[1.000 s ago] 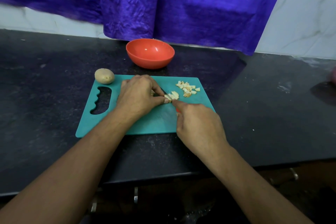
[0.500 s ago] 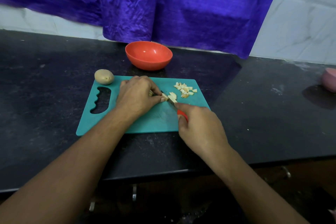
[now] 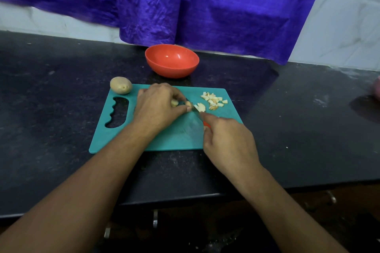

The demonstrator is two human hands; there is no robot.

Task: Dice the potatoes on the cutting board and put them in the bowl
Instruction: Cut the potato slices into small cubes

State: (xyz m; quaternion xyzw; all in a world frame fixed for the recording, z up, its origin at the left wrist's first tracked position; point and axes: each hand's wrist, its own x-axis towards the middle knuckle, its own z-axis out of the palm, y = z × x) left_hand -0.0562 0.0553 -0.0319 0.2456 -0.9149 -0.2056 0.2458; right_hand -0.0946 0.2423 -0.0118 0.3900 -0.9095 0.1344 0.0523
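Knife point(image 3: 198, 116) drawn back; potato piece point(image 3: 174, 102) under left hand point(image 3: 157, 107).

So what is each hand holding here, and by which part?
The right hand grips the knife by its red handle. The left hand pinches the partly cut potato piece from above, close beside the blade.

The left hand point(image 3: 156, 107) pins a potato piece point(image 3: 174, 102) on the teal cutting board point(image 3: 164, 139); the right hand point(image 3: 228, 141) grips a red-handled knife point(image 3: 195, 112) — blade beside the left fingertips. Diced bits point(image 3: 214, 100) lie just right, a whole potato point(image 3: 121, 85) at the far-left corner, a red bowl point(image 3: 171, 60) behind.
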